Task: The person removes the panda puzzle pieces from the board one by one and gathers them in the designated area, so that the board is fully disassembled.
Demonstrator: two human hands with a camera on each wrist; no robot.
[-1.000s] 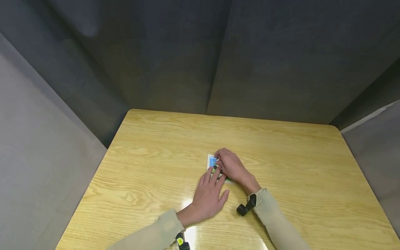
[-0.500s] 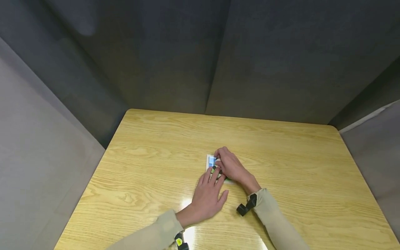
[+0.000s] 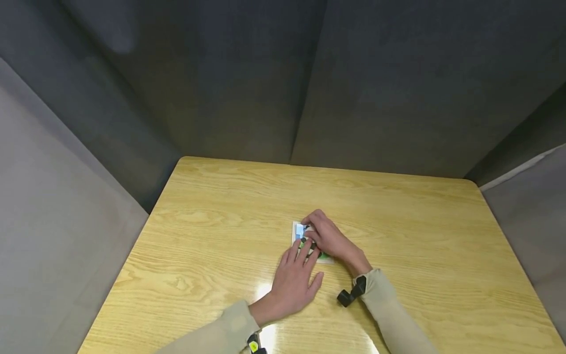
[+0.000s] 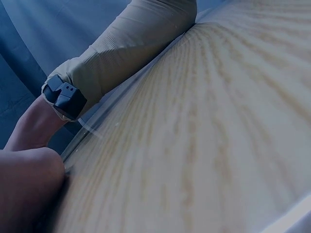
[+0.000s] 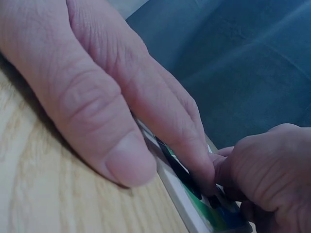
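bench (image 3: 221,221): light yellow wood with darker wavy grain and a pale glare patch near the front edge
card (image 3: 301,231): white border, a blue patch at the far end, green toward the near end, small black marks
sleeves (image 3: 389,314): plain beige
wrist devices (image 3: 351,294): black; the left one has a yellow spot
walls (image 3: 309,73): dark grey at the back, lighter grey at both sides

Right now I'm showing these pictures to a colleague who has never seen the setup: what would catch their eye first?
Probably the two hands meeting at the middle of the wooden table. The left hand lies flat, its straight fingers pressing a small white card with blue and green print. The right hand curls over the card's far side, fingertips working at small dark pieces on it.
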